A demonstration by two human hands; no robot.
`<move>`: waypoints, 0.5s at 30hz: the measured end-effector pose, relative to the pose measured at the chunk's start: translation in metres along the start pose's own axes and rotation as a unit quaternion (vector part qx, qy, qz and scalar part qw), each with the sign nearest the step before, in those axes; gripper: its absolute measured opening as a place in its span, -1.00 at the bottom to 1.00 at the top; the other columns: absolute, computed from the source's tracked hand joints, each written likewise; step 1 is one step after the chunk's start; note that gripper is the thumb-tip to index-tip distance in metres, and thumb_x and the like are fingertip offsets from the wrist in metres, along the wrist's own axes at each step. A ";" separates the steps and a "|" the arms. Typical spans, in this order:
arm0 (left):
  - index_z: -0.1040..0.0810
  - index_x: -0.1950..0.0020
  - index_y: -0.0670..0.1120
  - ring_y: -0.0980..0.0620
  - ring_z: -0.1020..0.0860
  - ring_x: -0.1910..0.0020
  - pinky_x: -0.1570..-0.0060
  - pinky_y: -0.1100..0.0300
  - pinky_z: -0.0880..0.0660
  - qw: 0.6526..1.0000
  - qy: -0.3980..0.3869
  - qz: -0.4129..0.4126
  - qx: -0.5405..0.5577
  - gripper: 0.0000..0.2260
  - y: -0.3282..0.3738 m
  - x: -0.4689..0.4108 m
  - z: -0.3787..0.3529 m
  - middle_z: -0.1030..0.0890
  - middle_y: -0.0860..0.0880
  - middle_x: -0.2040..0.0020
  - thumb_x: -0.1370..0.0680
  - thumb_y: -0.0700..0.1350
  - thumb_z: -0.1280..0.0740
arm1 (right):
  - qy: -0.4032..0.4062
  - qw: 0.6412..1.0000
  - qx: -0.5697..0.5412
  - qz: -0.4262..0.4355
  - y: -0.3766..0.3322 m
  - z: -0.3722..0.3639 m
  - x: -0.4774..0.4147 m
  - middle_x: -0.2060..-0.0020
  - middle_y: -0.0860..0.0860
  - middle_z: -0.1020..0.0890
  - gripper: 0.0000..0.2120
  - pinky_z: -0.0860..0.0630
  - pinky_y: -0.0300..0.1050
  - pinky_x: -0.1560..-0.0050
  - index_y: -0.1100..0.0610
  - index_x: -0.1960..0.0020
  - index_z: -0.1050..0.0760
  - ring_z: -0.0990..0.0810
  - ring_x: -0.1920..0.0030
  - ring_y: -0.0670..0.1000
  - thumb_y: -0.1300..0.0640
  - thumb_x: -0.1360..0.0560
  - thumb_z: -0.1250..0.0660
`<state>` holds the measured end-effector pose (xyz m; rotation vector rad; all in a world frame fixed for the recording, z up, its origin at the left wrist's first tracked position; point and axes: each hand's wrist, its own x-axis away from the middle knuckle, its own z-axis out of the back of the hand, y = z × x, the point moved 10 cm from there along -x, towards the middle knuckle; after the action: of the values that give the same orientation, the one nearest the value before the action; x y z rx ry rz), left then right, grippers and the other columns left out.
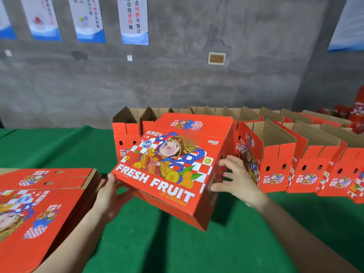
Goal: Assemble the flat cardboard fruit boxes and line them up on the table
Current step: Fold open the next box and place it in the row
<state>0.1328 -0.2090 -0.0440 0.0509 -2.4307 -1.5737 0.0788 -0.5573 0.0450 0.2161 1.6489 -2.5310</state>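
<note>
A red "FRESH FRUIT" cardboard box (171, 168), half unfolded, is tilted above the green table (59, 146) in the middle of the view. My left hand (110, 196) supports its lower left corner from underneath with the fingers hidden under the card. My right hand (236, 178) presses against its right side panel with fingers spread and straight. A stack of flat red boxes (39, 203) lies at the lower left. Two rows of assembled open-topped boxes (279, 160) stand behind and to the right.
A grey concrete wall (177, 79) with posters rises behind the table. The leftmost assembled box (126, 134) stands just behind the held one. More red packaging (352, 115) lies at the far right edge. Green cloth shows at the front and at the left back.
</note>
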 end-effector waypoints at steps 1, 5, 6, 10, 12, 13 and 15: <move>-0.50 -0.11 -0.12 -0.07 -0.57 0.01 0.00 -0.11 -0.56 0.998 -0.016 0.025 0.047 -0.52 -0.004 0.000 -0.005 -0.57 -0.14 -0.02 -0.60 0.25 -0.04 | -0.003 1.000 0.000 0.005 -0.002 -0.002 0.001 -0.34 -0.20 -0.09 -0.48 -0.46 -0.14 -0.11 -0.17 -0.02 -0.43 -0.42 -0.17 0.03 0.17 -0.24 -0.62; -0.46 -0.26 -0.19 0.03 -0.67 0.18 0.26 0.07 -0.63 0.994 -0.074 0.026 0.076 -0.67 -0.008 0.011 -0.036 -0.69 -0.07 0.11 -0.55 -0.08 -0.29 | 0.017 0.998 0.026 0.046 -0.015 -0.008 0.003 -0.34 -0.22 -0.08 -0.57 -0.47 -0.31 -0.01 -0.21 0.02 -0.43 -0.41 -0.19 0.05 0.17 -0.33 -0.57; -0.43 -0.29 -0.23 0.02 -0.67 0.21 0.28 0.12 -0.62 0.995 -0.077 0.024 0.053 -0.69 -0.012 0.014 -0.043 -0.69 -0.07 0.12 -0.56 -0.21 -0.28 | 0.032 0.997 0.044 0.061 -0.019 -0.010 0.005 -0.35 -0.21 -0.07 -0.57 -0.45 -0.28 -0.10 -0.22 0.03 -0.44 -0.41 -0.20 0.03 0.17 -0.33 -0.56; -0.41 -0.26 -0.30 -0.11 -0.59 0.12 0.15 0.06 -0.58 0.992 -0.103 0.038 -0.060 -0.71 -0.034 0.031 -0.062 -0.59 -0.27 -0.13 -0.54 -0.38 -0.27 | 0.101 0.977 0.136 0.130 -0.026 -0.023 0.016 -0.35 -0.32 0.02 -0.55 -0.32 -0.33 -0.23 -0.28 0.11 -0.43 -0.38 -0.19 -0.13 0.18 -0.32 -0.57; -0.43 -0.26 -0.25 -0.12 -0.61 0.07 0.12 0.05 -0.62 0.968 -0.181 0.041 -0.167 -0.60 -0.047 0.042 -0.081 -0.58 -0.26 -0.17 -0.45 -0.38 -0.40 | 0.129 0.964 0.180 0.147 -0.026 -0.032 0.020 -0.36 -0.35 0.07 -0.60 -0.32 -0.28 -0.19 -0.26 0.09 -0.46 -0.34 -0.13 -0.14 0.16 -0.34 -0.55; -0.45 -0.27 -0.20 -0.10 -0.60 0.01 0.07 0.06 -0.61 0.946 -0.215 0.039 -0.238 -0.57 -0.054 0.050 -0.090 -0.58 -0.21 -0.19 -0.43 -0.33 -0.45 | 0.141 0.958 0.201 0.150 -0.025 -0.034 0.020 -0.39 -0.33 0.09 -0.63 -0.34 -0.21 -0.19 -0.22 0.05 -0.49 -0.31 -0.13 -0.14 0.16 -0.35 -0.54; -0.44 -0.34 -0.10 0.00 -0.53 -0.12 -0.12 0.10 -0.51 0.897 -0.231 -0.009 -0.377 -0.56 -0.054 0.059 -0.100 -0.55 -0.07 -0.24 -0.49 -0.18 -0.44 | 0.156 0.944 0.251 0.146 -0.020 -0.039 0.022 -0.45 -0.22 0.13 -0.66 -0.39 -0.11 -0.24 -0.16 -0.04 -0.52 -0.32 -0.17 -0.09 0.18 -0.38 -0.49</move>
<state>0.0926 -0.3311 -0.0433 -0.4874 -1.8957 -2.6606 0.0563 -0.5143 0.0431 0.8738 0.9077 -2.7180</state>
